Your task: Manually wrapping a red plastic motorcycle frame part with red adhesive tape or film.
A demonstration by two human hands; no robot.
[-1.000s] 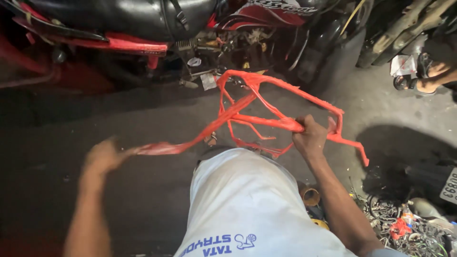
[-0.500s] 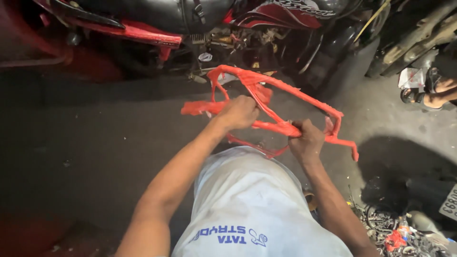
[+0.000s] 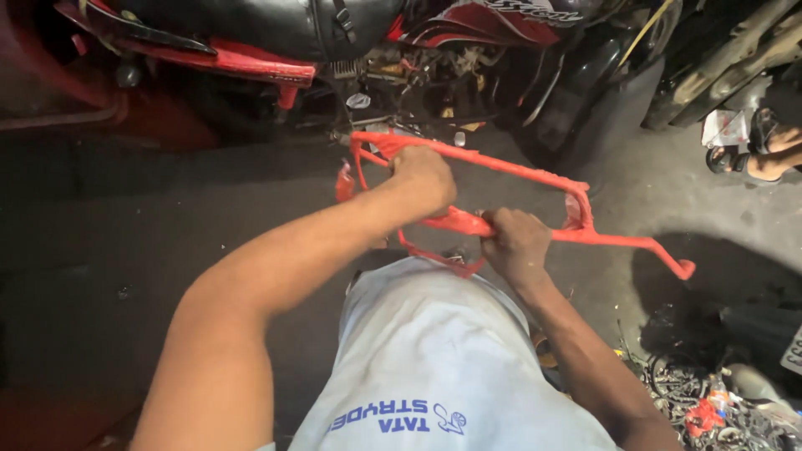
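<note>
A red-orange tubular metal frame (image 3: pixel 535 177) is held in front of my body, above a dark concrete floor. My left hand (image 3: pixel 424 174) grips its upper left tube near the far corner. My right hand (image 3: pixel 515 242) is closed around a lower cross tube near the middle. One arm of the frame sticks out to the right and ends in a bent tip (image 3: pixel 683 269). My grey shirt (image 3: pixel 443 367) hides the lowest part of the frame.
A red motorcycle with a black seat (image 3: pixel 276 29) stands just beyond the frame, its engine parts exposed. Another person's sandalled foot (image 3: pixel 756 154) is at the right edge. Scrap wires and small parts (image 3: pixel 710 392) litter the floor at lower right.
My left hand swung in from the far left and took hold of the frame's upper tube. The frame has turned flatter and wider. My right hand kept its grip.
</note>
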